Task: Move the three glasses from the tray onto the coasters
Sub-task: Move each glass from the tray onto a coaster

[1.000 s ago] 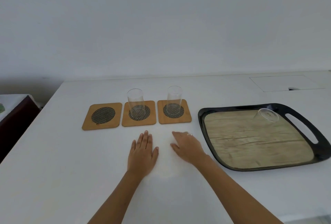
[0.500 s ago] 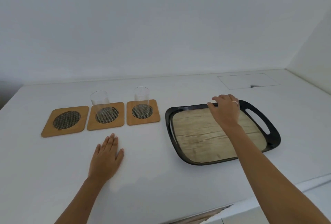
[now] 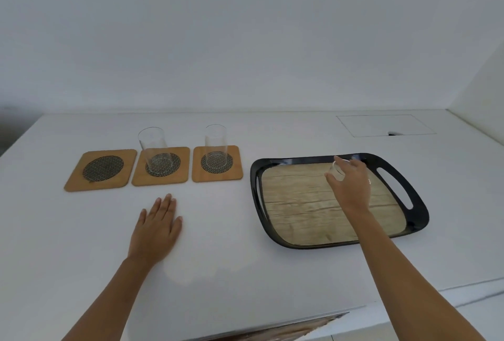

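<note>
Three wooden coasters with dark mesh centres lie in a row on the white counter. The left coaster (image 3: pixel 101 169) is bare. A clear glass (image 3: pixel 154 149) stands on the middle coaster (image 3: pixel 161 166), and another glass (image 3: pixel 215 144) stands on the right coaster (image 3: pixel 217 163). A black tray (image 3: pixel 420 212) with a wood-look floor sits to the right. Over its far part my right hand (image 3: pixel 351 185) is closed around the third glass (image 3: pixel 338 170), tilted, mostly hidden by my fingers. My left hand (image 3: pixel 156 227) rests flat on the counter in front of the coasters.
A rectangular flush panel (image 3: pixel 384 125) is set into the counter at the back right. The counter's front edge (image 3: pixel 272 327) runs close to me. White walls close the back and the right side.
My right hand went from the counter beside my left hand over to the tray's far part and closed on the glass lying there. The view shifted. My left hand stayed flat.
</note>
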Tool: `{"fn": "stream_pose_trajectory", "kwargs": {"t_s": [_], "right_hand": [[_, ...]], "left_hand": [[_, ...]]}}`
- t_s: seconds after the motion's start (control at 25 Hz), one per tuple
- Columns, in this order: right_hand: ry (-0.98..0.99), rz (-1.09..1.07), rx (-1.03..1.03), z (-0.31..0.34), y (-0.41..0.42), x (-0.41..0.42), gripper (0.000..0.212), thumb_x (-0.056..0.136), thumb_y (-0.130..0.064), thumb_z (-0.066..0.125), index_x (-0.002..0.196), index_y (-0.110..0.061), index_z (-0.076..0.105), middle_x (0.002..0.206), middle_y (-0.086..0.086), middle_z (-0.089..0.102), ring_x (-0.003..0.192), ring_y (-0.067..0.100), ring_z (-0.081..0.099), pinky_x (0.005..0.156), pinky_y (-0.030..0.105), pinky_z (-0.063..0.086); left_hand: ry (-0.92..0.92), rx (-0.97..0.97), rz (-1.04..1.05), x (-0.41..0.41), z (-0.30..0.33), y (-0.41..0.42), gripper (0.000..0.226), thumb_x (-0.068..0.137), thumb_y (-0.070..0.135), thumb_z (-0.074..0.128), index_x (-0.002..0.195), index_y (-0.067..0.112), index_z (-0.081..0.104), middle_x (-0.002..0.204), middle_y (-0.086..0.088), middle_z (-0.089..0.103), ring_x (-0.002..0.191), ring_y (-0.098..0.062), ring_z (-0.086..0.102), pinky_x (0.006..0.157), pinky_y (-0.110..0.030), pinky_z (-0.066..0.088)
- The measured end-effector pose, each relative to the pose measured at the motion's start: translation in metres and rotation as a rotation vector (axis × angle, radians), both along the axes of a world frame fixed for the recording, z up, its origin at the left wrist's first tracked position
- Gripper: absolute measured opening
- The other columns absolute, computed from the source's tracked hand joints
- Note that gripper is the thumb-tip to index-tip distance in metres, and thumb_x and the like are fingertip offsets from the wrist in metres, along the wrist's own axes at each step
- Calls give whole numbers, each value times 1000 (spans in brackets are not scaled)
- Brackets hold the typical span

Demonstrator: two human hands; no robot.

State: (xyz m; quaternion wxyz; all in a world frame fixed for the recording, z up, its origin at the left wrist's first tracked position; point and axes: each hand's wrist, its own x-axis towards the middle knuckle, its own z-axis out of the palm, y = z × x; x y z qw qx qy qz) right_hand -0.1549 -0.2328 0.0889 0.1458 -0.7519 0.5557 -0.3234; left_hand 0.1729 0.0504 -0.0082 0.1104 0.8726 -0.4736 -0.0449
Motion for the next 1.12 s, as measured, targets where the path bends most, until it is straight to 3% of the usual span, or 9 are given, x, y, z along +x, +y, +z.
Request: {"fn": "stream_pose_trajectory", "kwargs": {"t_s": [0.08,0.2,0.28,0.44,0.52,0.64,0.84,1.0,1.12], "right_hand": [[-45,16,-36,9,2,4,42,80,-20,72,121,-19,63,133,17,47,113,27,54,93,46,47],[-186,105,-69,36,10,26,45,80,-21,74,123,-19,62,131,11,47,100,12,55,80,5,41],[-264,189,-42,56,24,53,48,78,-24,77,123,-23,62,126,4,48,97,8,52,72,-5,33],[-417,416,178,80,74,118,47,73,-26,81,116,-34,64,120,-4,57,99,12,60,85,16,45],[-399,525,260,82,98,147,46,72,-24,82,112,-37,64,118,-6,60,101,9,61,84,14,47],[-321,692,373,82,133,194,44,69,-23,84,108,-34,68,114,-6,64,91,-10,61,70,3,45],[-113,950,469,79,179,264,44,67,-38,82,109,-40,68,106,-9,71,102,3,63,92,31,50],[-54,1087,627,78,202,305,43,69,-37,81,108,-45,67,113,-18,67,105,-3,60,90,23,49],[-124,1130,676,71,215,334,36,75,-46,74,111,-43,66,112,-20,67,104,-1,62,83,18,52]], "left_hand": [[-6,-3,-4,1,-1,-1,75,85,53,3,149,15,14,160,-1,12,148,-20,9,119,-45,10],[-16,-17,-2,2,-4,-1,78,83,55,-1,150,17,15,160,1,13,148,-18,10,118,-43,11],[-6,-24,4,4,-5,0,76,84,54,1,149,18,17,160,2,15,147,-18,12,118,-42,12],[134,-42,5,8,4,0,59,97,45,21,149,19,17,161,2,12,148,-15,9,119,-40,8],[475,-68,38,10,27,0,56,99,45,26,149,22,18,161,3,13,148,-14,8,119,-40,3],[1051,-240,31,23,70,13,68,88,68,25,148,36,16,159,8,19,146,-17,16,120,-48,12],[1175,-427,-210,47,112,39,67,75,66,58,135,47,35,143,14,45,131,-6,43,106,-38,40],[1264,-486,-206,77,107,61,50,71,47,74,117,43,53,106,9,66,104,-7,61,84,-24,52],[1339,-512,-186,106,93,74,31,74,39,72,102,37,61,93,3,66,96,-13,60,92,-35,48]]}}
